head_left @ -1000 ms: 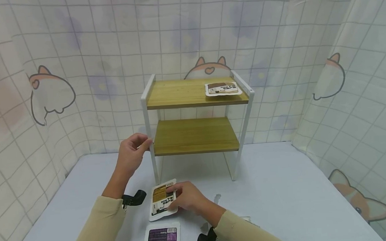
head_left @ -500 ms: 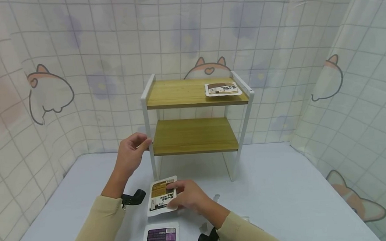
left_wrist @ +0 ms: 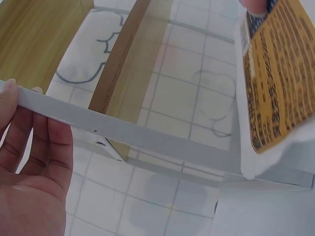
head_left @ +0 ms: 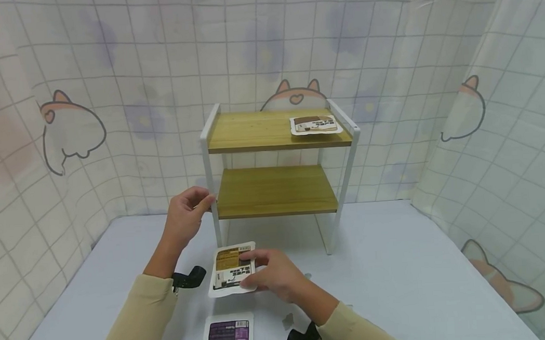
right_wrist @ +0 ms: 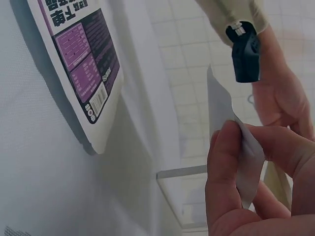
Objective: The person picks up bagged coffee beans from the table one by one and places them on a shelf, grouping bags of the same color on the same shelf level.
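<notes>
Here we are with both hands occupied and well apart in their jobs. Our right hand (head_left: 276, 276) has the yellow-labelled pouch (head_left: 227, 266) pinched at its right side, thumb against fingers, and the pouch is up off the desk (head_left: 392, 282), in front of the rack's left leg. Our left hand (head_left: 186, 214) is up at the rack (head_left: 276, 190), thumb and fingers closed round the white front post (head_left: 208, 168) beside the lower shelf.

Now, where might this come unstuck? That pinch is on one side only, so we'd say the free left half could droop or swing, and a loose thumb would let the whole thing slip. In the right wrist view the pouch bows between our fingers; squeeze harder and it may crease further. It's close to the leg as well, so a careless lift could catch a corner on the frame.

And watch that left grip! Pull on the post and the rack might shift, perhaps sliding the brown-labelled pouch (head_left: 315, 126) lying at the right of the top shelf. Down below, the purple-labelled pouch (head_left: 227, 339) lies just beneath our working area; a dropped pouch could land on it.
</notes>
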`<state>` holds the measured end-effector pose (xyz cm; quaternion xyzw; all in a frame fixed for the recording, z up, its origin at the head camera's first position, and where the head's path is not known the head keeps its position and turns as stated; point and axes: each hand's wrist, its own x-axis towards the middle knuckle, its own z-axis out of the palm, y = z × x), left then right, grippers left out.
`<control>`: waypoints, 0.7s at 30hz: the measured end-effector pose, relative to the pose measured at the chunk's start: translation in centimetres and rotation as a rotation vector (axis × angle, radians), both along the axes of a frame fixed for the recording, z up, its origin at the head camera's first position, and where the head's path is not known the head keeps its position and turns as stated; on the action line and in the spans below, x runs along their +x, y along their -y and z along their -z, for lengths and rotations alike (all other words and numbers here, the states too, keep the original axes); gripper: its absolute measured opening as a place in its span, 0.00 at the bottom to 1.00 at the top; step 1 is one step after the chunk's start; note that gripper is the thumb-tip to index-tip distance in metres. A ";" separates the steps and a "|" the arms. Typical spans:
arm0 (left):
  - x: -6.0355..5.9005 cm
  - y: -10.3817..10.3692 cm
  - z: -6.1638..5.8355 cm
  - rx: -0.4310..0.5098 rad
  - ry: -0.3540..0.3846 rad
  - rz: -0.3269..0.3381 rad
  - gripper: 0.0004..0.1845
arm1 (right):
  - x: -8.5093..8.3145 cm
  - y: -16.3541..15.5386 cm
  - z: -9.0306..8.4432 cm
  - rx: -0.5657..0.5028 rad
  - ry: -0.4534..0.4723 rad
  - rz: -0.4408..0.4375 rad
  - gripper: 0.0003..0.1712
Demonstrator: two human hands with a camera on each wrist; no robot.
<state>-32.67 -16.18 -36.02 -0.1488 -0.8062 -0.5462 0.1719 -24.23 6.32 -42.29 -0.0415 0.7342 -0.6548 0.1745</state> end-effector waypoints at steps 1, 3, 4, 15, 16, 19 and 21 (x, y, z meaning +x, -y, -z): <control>0.0 0.0 0.0 -0.002 0.000 -0.001 0.15 | 0.0 -0.1 -0.1 -0.004 0.001 -0.002 0.33; 0.0 0.1 0.0 0.001 0.004 -0.005 0.15 | 0.2 -0.3 -0.4 -0.014 0.003 -0.007 0.33; 0.0 0.1 0.0 0.001 0.005 -0.006 0.15 | 0.2 -0.4 -0.5 -0.021 0.005 -0.010 0.33; 0.1 0.1 -0.3 -0.010 0.008 0.013 0.15 | 1.3 -1.5 -2.0 -0.124 0.021 -0.035 0.34; 0.1 0.1 -0.3 -0.011 0.012 0.013 0.15 | 1.4 -1.5 -2.1 -0.125 0.022 -0.034 0.34; 0.2 0.1 -0.3 -0.010 0.021 0.009 0.14 | 1.7 -1.7 -2.3 -0.135 0.024 -0.030 0.34; 0.2 0.1 -0.3 -0.012 0.022 0.007 0.14 | 1.8 -1.8 -2.4 -0.152 0.026 -0.030 0.34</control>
